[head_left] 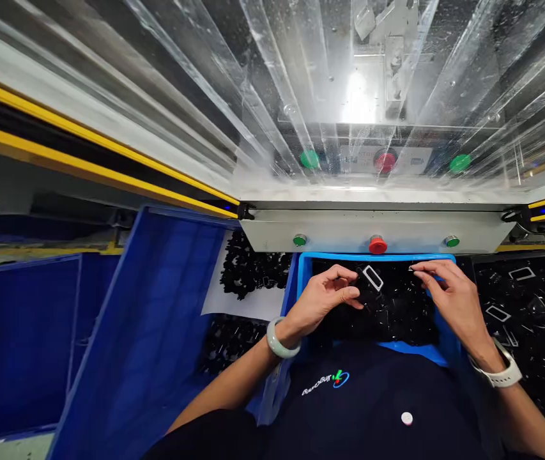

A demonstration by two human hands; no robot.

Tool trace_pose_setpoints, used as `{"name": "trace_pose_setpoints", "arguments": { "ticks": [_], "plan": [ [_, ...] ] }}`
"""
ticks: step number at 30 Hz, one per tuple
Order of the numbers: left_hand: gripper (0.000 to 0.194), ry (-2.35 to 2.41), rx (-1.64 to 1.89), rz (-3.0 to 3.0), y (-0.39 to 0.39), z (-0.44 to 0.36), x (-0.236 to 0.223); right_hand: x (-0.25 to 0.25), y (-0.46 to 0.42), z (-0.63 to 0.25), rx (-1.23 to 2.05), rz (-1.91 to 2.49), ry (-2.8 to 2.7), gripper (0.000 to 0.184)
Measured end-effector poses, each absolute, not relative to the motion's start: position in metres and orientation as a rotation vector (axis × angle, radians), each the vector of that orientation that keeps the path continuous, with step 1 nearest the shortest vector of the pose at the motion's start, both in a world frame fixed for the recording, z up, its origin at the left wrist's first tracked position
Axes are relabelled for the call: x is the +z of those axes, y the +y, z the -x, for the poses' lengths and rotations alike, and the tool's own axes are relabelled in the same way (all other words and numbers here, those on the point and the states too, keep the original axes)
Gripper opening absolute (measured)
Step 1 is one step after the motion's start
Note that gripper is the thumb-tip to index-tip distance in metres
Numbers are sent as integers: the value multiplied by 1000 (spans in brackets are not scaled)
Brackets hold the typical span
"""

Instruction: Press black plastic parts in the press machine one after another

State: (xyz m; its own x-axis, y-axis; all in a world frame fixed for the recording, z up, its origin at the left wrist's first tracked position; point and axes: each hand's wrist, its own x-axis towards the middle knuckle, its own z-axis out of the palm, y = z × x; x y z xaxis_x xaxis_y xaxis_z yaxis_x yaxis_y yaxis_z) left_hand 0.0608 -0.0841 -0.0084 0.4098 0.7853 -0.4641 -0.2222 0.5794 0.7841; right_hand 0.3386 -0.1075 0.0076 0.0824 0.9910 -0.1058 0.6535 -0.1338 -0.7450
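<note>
Frame [372, 278] with a pale rectangular outline: it appears above the black parts [387, 319] inside your blue bin [377, 257], between your two hands and slanted in the view. Your left hand [321, 298] is nearer to it; the fingertips are just beside the frame's left edge. Whether they touch it, you cannot tell from this view.

Left grip: partly open, fingers curved, thumb and forefinger apart. Whether a dark part sits between them cannot be told against the black background.

Right grip: closed to a pinch. The thumb and forefinger of your right hand [457, 300] have hold of a small pale piece [411, 269] over the far right portion of the bin. The frame lies to the left of this grip, clear of its fingertips.

Surroundings: beyond the bin, a control panel [334, 233] carries a red button [377, 244] between two green buttons [299, 240]. To your left, more black parts lie on a white sheet [253, 308], beside a large blue crate [142, 319]. To your right, outlined frames [498, 313] lie among other black parts.
</note>
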Motion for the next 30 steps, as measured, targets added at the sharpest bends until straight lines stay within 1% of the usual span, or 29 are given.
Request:
{"name": "trace_pose_setpoints", "arguments": {
  "ticks": [4, 7, 9, 13, 16, 18, 19, 20, 23, 24, 25, 27, 28, 29, 30],
  "plan": [
    [31, 956, 778, -783, -80, -73, -2, 42, -103, -318, 1154, 1771, -1394, 32],
    [30, 941, 758, -834, -76, -79, 3, 53, -97, -301, 1308, 1683, -1504, 29],
    [31, 946, 776, -873, -74, -83, 4, 52, -92, -294, 1316, 1645, -1604, 26],
    [33, 998, 872, -1023, -67, -90, 2, 42, -81, -288, 1152, 1630, -1659, 21],
    [27, 1073, 885, -1180, -49, -91, 7, 44, -60, -291, 1136, 1602, -1680, 21],
    [21, 1095, 913, -1250, -28, -88, 18, 57, -29, -293, 1164, 1542, -1753, 25],
    [20, 1098, 950, -1267, -14, -85, 26, 67, -8, -293, 1104, 1506, -1796, 26],
    [19, 1107, 1008, -1284, 1, -83, 35, 79, 18, -292, 975, 1473, -1834, 25],
    [19, 1173, 1217, -1393, 50, -78, 63, 116, 114, -277, 332, 1499, -1848, 21],
    [18, 1203, 1280, -1443, 67, -79, 72, 126, 148, -269, 168, 1592, -1827, 29],
    [16, 1232, 1336, -1488, 84, -79, 79, 134, 180, -261, 72, 1726, -1812, 43],
    [13, 1273, 1438, -1533, 120, -83, 88, 145, 233, -249, 55, 1905, -1793, 69],
    [11, 1287, 1482, -1530, 139, -85, 91, 149, 252, -245, 82, 1966, -1798, 77],
    [11, 1294, 1516, -1519, 159, -87, 93, 151, 264, -245, 102, 1981, -1823, 80],
    [12, 1297, 1543, -1502, 179, -89, 95, 153, 269, -247, 95, 1952, -1876, 78]
  ]
}}
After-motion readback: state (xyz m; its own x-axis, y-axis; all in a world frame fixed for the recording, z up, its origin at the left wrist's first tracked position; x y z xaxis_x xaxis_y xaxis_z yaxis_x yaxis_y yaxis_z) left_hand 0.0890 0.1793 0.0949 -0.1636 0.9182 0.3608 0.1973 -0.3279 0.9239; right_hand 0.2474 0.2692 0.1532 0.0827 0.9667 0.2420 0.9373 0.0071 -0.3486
